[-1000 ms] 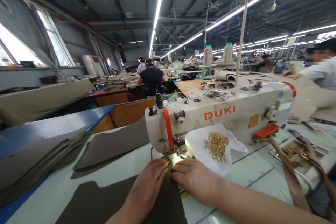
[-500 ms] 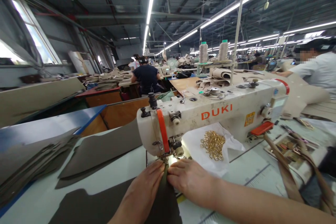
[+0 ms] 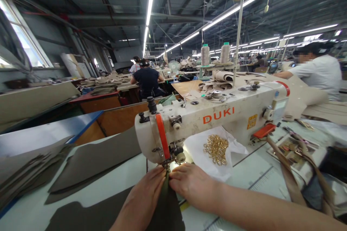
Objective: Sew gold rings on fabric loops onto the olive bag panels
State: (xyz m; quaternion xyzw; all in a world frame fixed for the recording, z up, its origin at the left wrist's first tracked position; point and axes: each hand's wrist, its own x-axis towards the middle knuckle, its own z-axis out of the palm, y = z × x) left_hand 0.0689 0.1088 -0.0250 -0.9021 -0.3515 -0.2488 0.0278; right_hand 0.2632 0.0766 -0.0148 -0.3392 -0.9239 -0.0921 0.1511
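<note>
A dark grey-green piece of material (image 3: 165, 209) lies under the needle end of a white sewing machine (image 3: 189, 119) marked DUKI. My left hand (image 3: 143, 191) has its fingers pressed together on the material, just left of the presser foot. Close to its right, my right hand (image 3: 192, 184) pinches the material's edge, fingers curled. A raised fold stands between the two hands. The fingertips are near the lit needle area, and the exact stitching spot is hidden behind them.
Gold rings (image 3: 216, 149) lie on white cloth (image 3: 235, 144) beside the machine. Dark panels (image 3: 94, 166) are stacked at left. A parts tray (image 3: 295, 151) with brown straps (image 3: 290, 184) sits at right. One person (image 3: 148, 79) sits ahead; another (image 3: 320, 68) works at right.
The whole view has shifted slightly, so the machine and table appear further left. Both hands keep their hold on the material by the needle.
</note>
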